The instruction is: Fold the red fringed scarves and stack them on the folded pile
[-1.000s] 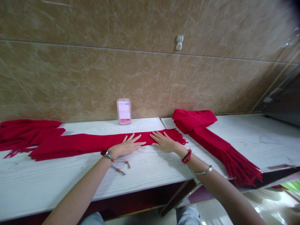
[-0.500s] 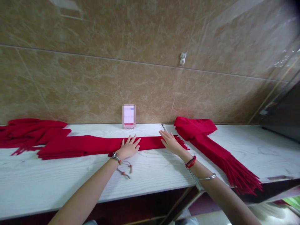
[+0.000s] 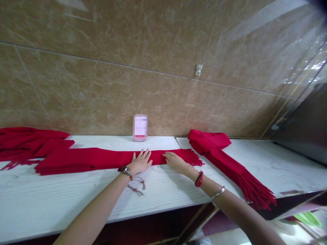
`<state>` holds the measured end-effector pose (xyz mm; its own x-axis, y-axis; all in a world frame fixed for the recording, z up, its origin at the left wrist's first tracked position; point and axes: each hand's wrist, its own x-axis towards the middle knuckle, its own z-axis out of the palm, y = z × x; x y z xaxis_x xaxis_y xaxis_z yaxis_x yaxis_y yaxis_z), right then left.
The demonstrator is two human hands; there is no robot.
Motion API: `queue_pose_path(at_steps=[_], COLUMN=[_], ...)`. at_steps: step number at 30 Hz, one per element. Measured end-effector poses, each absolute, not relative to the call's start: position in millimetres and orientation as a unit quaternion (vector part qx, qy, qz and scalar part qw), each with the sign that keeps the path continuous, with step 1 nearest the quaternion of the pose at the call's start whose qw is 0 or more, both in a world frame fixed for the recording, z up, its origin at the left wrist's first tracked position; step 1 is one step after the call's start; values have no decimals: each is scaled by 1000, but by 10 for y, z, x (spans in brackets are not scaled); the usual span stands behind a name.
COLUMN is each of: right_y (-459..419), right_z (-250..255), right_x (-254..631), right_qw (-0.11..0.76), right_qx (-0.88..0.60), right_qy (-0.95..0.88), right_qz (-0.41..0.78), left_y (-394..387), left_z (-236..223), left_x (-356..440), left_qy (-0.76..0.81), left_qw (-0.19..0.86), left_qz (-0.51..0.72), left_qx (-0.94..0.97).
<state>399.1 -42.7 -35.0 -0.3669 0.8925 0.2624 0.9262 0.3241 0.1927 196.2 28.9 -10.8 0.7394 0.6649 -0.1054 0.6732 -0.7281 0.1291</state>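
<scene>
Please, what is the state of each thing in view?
Middle red scarf: folded, laid flat.
Left red scarf: bunched.
Right red scarf: loosely folded, fringed end overhanging.
Phone-like object: upright, pixelated.
Left hand: spread on the middle red scarf.
Right hand: bent, on the same scarf.

A ring [image 3: 143, 156], beaded cords [image 3: 138, 191], red bracelet [image 3: 199, 179] and silver bangle [image 3: 220, 191] are worn.

Indoor room — home or shop, cannot tell | marbled wall [image 3: 102, 95] | white wood-grain tabletop [image 3: 33, 204] | cat-shaped ornament [image 3: 198, 70]
</scene>
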Motion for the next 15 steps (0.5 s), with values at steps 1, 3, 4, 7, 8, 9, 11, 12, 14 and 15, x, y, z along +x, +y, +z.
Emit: queue_pose_path(at_steps=[1,3,4,7,8,9,11,12,14,15], right_y=[-477,-583,-633,-727,-732,-721,-658,-610,-498,-443], right_z=[-329,-272,-238,-118,-75,-34,33,52,48,27], right_x=[4088,4297,4394,4594,4617,4616,4534,4456,4247,4133], right_qw=[20,-41,-59,-58,-49,-40,-26,-17,5,19], right_qx=[-567,-585,-603,-667,-685,-697,-704,-701,-671,-644], right_qy=[-806,-789,-775,-725,-709,-697,-687,-691,-723,-750], right_qz=[-170,-184,-182,-163,-161,-164,-176,-177,-164,-152], left_y=[291,289,287,285,286,289,293,293,287,282], left_z=[-108,-108,-108,-114,-117,-120,-123,-122,-114,-107], left_x=[1966,1976,1981,1989,1991,1991,1991,1991,1989,1988], left_qy=[363,371,376,384,384,385,387,389,391,391], left_qw=[81,80,80,79,80,81,82,81,77,74], left_qz=[-31,-35,-35,-30,-29,-28,-30,-31,-32,-33], left_qx=[928,924,922,920,919,919,918,917,917,917])
